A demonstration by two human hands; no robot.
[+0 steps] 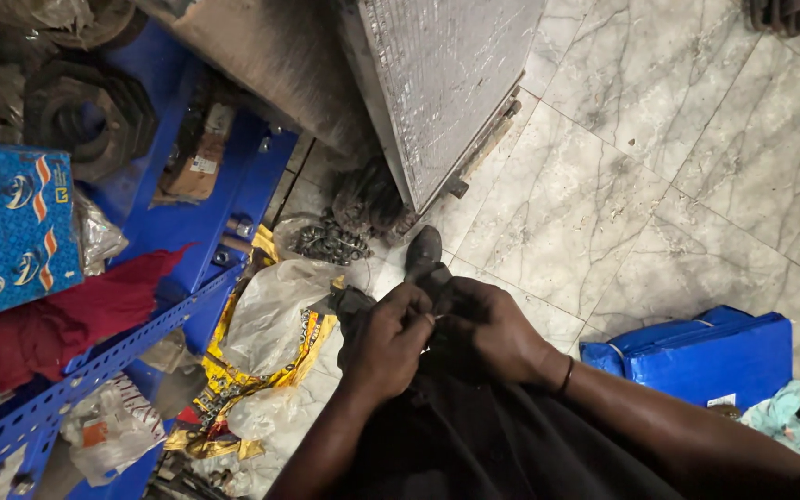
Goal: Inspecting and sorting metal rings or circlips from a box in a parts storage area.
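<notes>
Two hands at lower centre of the frame, close together over a dark lap. Left hand (386,341) curled, fingertips pinched nearly shut on a small metal part (430,319), too tiny to name. Right hand (491,324) curled likewise, fingers meeting the same part from the other side. One dark shoe (423,250) just above the hands. One blue box (13,227) at left on one blue slotted rack (94,361). One blue bag (696,356) at lower right. One finned radiator panel (442,83) at top centre.
</notes>
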